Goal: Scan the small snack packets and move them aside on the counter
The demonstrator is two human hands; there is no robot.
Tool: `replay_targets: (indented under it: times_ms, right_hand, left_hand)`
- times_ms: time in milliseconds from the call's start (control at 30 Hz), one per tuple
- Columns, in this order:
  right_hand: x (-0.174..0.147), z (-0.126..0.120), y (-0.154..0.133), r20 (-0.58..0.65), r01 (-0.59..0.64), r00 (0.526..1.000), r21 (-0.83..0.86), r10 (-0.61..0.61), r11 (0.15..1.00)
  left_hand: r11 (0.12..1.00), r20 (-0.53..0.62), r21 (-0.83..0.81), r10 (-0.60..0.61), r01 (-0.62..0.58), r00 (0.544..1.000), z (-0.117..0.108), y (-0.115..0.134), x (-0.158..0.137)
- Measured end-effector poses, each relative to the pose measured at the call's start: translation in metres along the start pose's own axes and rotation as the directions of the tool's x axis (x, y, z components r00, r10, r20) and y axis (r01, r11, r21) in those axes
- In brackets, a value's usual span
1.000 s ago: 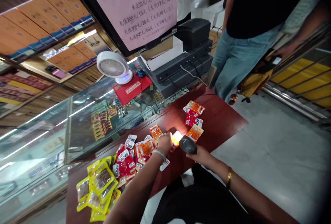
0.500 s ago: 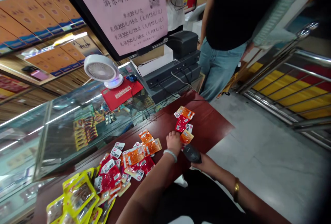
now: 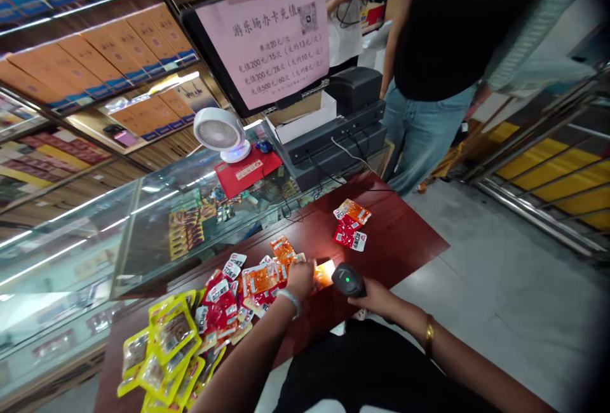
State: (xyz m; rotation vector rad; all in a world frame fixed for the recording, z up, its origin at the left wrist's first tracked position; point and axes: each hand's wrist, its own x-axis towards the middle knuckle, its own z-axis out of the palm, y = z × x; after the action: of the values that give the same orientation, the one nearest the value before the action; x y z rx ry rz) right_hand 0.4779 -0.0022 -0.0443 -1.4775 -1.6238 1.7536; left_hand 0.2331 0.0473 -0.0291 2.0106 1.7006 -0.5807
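Observation:
My left hand (image 3: 300, 278) pinches a small orange snack packet (image 3: 324, 273) just above the dark red counter (image 3: 405, 235). The packet glows under the scanner's light. My right hand (image 3: 374, 295) grips a black handheld barcode scanner (image 3: 347, 279) with a green light showing, aimed at that packet from the right. A heap of red and orange packets (image 3: 238, 292) lies left of my left hand. A small group of red and orange packets (image 3: 350, 225) lies farther away on the counter.
Yellow snack packs (image 3: 164, 356) are piled at the counter's near left. A glass display case (image 3: 143, 222) carries a white fan (image 3: 219, 132) and a red mat. A cash register with a pink sign (image 3: 274, 38) stands behind. A person in jeans (image 3: 419, 121) stands at the far right.
My left hand drew back from the far packet group with one orange packet in it and now holds it in front of the scanner. The scanner's light is on again.

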Motion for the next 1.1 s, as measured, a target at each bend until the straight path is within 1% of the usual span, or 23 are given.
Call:
replay_targets:
  times_ms: [67, 100, 167, 233, 300, 367, 433, 533, 600, 633, 733, 833, 933, 1100]
  right_hand:
    - [-0.001, 0.005, -0.004, 0.076, 0.019, 0.997, -0.001, -0.019, 1.000]
    - [-0.001, 0.007, -0.005, 0.100, 0.012, 0.995, -0.009, -0.011, 1.000]
    - [-0.002, 0.011, -0.004, 0.108, -0.025, 0.994, -0.038, 0.029, 0.999]
    - [-0.003, 0.013, 0.002, 0.090, -0.062, 0.994, -0.055, 0.066, 0.997]
    - [-0.005, 0.012, 0.010, 0.068, -0.078, 0.994, -0.052, 0.082, 0.996]
    - [-0.007, 0.010, 0.018, 0.052, -0.078, 0.995, -0.048, 0.080, 0.996]
    - [-0.011, 0.007, 0.023, 0.026, -0.076, 0.997, -0.052, 0.078, 0.996]
    - [-0.017, 0.002, 0.028, -0.011, -0.086, 0.996, -0.037, 0.086, 0.996]
    - [-0.020, 0.000, 0.030, -0.015, -0.080, 0.997, -0.009, 0.080, 0.997]
    - [-0.021, -0.001, 0.031, -0.010, -0.072, 0.997, -0.001, 0.072, 0.997]
    - [-0.019, 0.000, 0.036, -0.004, -0.054, 0.999, 0.007, 0.054, 0.998]
    - [-0.014, 0.003, 0.039, 0.002, -0.042, 0.999, 0.038, 0.042, 0.998]
    - [-0.010, 0.007, 0.037, 0.018, -0.069, 0.998, 0.030, 0.068, 0.997]
    - [-0.006, 0.011, 0.022, 0.087, -0.066, 0.994, -0.016, 0.067, 0.998]
  left_hand:
    - [0.998, 0.007, 0.049, -0.027, 0.027, 1.000, -0.015, -0.021, -0.009]
    - [0.996, -0.018, 0.077, -0.038, 0.039, 0.999, -0.023, -0.028, -0.009]
    - [0.993, -0.091, 0.115, -0.012, 0.023, 0.996, -0.040, -0.029, -0.001]
    - [0.991, -0.143, 0.119, 0.084, -0.067, 0.986, -0.051, -0.010, 0.019]
    - [0.978, -0.159, 0.100, 0.196, -0.182, 0.968, -0.057, 0.022, 0.046]
    - [0.967, -0.171, 0.095, 0.251, -0.238, 0.953, -0.057, 0.056, 0.072]
    - [0.955, -0.162, 0.101, 0.291, -0.278, 0.943, -0.054, 0.084, 0.089]
    - [0.921, -0.118, 0.128, 0.383, -0.369, 0.916, -0.050, 0.107, 0.101]
    - [0.912, -0.100, 0.144, 0.400, -0.384, 0.911, -0.048, 0.113, 0.104]
    - [0.917, -0.095, 0.148, 0.386, -0.371, 0.917, -0.046, 0.114, 0.105]
    - [0.949, -0.074, 0.135, 0.295, -0.284, 0.953, -0.041, 0.112, 0.104]
    - [0.976, -0.029, 0.098, 0.198, -0.194, 0.980, -0.033, 0.099, 0.097]
    - [0.990, -0.003, 0.030, 0.135, -0.135, 0.991, -0.024, 0.075, 0.086]
    - [0.990, 0.057, -0.115, 0.091, -0.084, 0.994, -0.010, 0.033, 0.076]
